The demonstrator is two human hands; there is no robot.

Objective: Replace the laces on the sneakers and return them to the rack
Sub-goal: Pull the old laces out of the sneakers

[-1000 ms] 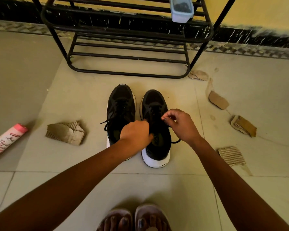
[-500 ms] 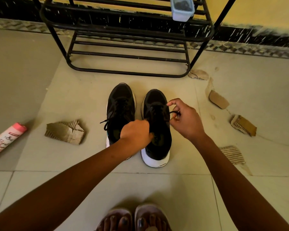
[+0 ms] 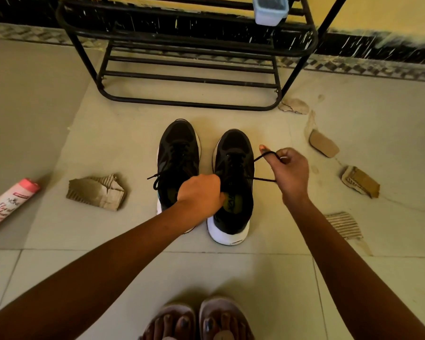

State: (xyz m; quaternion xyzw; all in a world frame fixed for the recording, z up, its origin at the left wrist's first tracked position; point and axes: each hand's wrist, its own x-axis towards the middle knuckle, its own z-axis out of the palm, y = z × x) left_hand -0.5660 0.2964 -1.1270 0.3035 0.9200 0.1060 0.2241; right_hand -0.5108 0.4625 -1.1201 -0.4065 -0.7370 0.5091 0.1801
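Observation:
Two black sneakers with white soles stand side by side on the tiled floor, toes toward the rack: the left sneaker [image 3: 178, 155] and the right sneaker [image 3: 234, 168]. My left hand [image 3: 200, 196] is curled at the collar of the right sneaker, between the two shoes. My right hand [image 3: 290, 171] is off the shoe's right side and grips a black lace [image 3: 264, 155], which runs taut from the eyelets and loops over my fingers. A loose lace end [image 3: 155, 180] trails from the left sneaker. The black metal rack [image 3: 189, 77] stands just beyond.
Torn cardboard pieces lie around: one at the left [image 3: 96, 192], several at the right [image 3: 360, 181]. A pink bottle [image 3: 9, 204] lies on the floor at far left. A small blue-grey plastic tub [image 3: 270, 8] sits on the rack. My sandalled feet [image 3: 199, 320] are at the bottom edge.
My right hand has moved from above the right sneaker out to its right, drawing the black lace sideways out of the eyelets. The left hand has stayed at the shoe's collar.

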